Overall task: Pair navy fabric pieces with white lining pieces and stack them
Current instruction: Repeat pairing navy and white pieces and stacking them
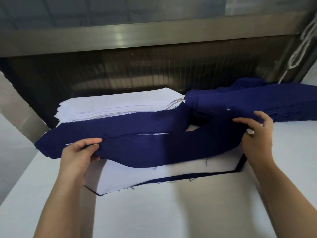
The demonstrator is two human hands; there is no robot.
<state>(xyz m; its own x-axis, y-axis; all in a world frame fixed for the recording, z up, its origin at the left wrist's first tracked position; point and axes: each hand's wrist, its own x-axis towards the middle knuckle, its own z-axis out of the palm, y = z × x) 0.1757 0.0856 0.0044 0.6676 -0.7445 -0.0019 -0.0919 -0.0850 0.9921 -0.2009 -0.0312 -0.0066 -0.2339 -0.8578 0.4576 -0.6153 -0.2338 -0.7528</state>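
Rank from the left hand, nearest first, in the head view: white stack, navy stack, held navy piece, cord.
1. Held navy piece, gripped by the left hand.
2. White stack, just behind.
3. Navy stack, back right.
4. Cord, far upper right.

Single head-worn wide-angle view, facing forward and down, close above the white table, metal rail beyond
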